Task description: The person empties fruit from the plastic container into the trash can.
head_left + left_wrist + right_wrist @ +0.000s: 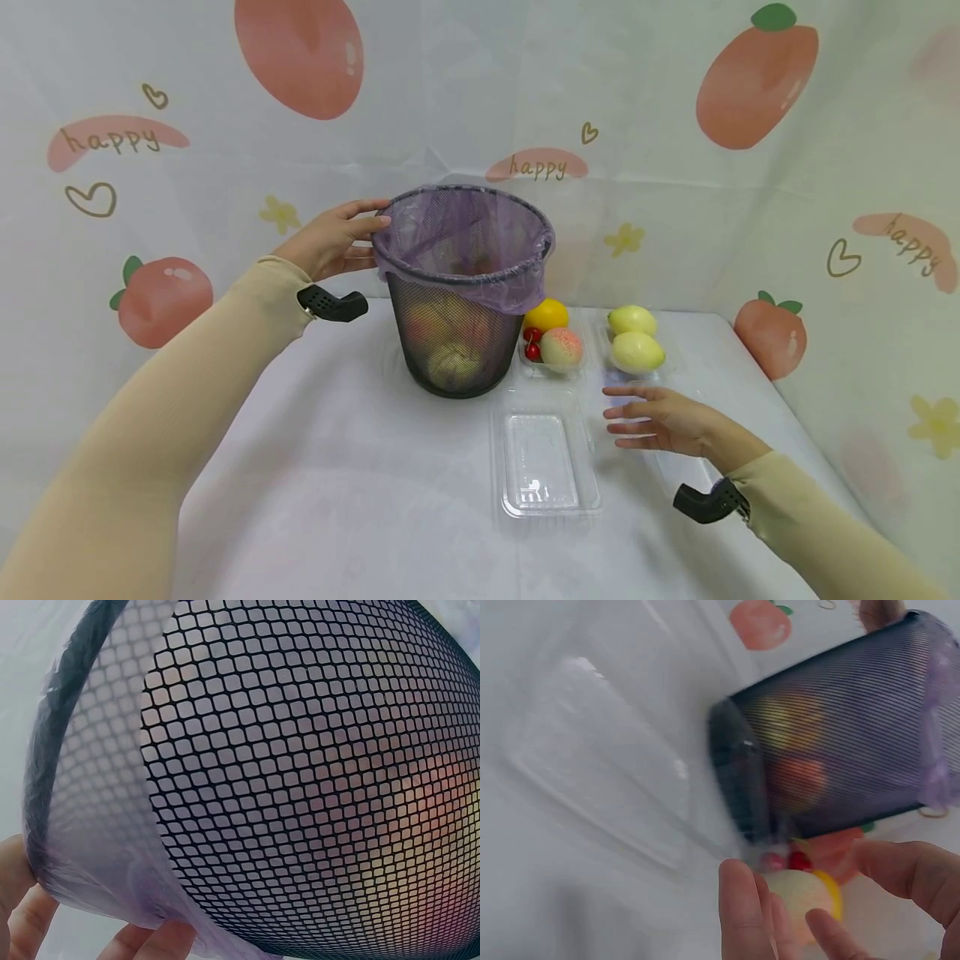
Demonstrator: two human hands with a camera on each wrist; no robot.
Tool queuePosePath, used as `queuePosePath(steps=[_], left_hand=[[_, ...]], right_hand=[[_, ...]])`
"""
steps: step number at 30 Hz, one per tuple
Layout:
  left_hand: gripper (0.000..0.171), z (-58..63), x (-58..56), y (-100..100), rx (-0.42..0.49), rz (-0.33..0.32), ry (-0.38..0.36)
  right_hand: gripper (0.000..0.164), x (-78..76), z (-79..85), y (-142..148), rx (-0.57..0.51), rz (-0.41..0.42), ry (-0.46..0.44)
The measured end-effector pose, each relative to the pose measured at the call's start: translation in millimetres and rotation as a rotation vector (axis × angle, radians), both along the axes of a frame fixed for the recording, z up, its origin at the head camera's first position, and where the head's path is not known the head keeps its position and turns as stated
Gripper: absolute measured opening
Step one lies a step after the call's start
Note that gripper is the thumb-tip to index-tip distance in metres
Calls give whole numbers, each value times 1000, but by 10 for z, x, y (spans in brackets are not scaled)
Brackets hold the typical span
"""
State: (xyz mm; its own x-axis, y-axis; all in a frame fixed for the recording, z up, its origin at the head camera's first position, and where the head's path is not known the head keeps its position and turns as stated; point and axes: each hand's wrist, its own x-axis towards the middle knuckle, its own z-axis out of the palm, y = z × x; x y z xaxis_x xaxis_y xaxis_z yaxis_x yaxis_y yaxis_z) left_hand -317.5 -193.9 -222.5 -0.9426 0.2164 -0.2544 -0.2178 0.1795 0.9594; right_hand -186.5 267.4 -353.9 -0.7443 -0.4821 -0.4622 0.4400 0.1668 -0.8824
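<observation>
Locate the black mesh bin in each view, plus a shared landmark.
Head: mesh bin at centre, left of the fruit.
Left wrist: mesh bin fills most of the frame, rim at left.
Right wrist: mesh bin at upper right, turned sideways, base toward the left.
Shared landmark: purple liner folded over the rim.
</observation>
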Motion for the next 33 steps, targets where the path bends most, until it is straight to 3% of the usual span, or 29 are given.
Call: queuePosePath(steps=[3,7,15,24,28,33], left_hand=[[60,-1,0,-7,6,4,0],[60,-8,0,-9,19,9,-6],[60,-3,15,-28,6,3,3],[60,-8,21,-29,20,9,-2],[60,-10,26,-28,13,10,-1],[59,-9,28,-20,16,6,6]], right_hand=[[25,-88,132,112,-88,20,26],[29,-221,302,276,-203,25,68],[30,-530,515,521,-270,-213,49],[19,-842,444,735,-387,-402,32],[24,-922,367,805,-377,-489,24],[34,-1004,267,905,-320,-563,-54]])
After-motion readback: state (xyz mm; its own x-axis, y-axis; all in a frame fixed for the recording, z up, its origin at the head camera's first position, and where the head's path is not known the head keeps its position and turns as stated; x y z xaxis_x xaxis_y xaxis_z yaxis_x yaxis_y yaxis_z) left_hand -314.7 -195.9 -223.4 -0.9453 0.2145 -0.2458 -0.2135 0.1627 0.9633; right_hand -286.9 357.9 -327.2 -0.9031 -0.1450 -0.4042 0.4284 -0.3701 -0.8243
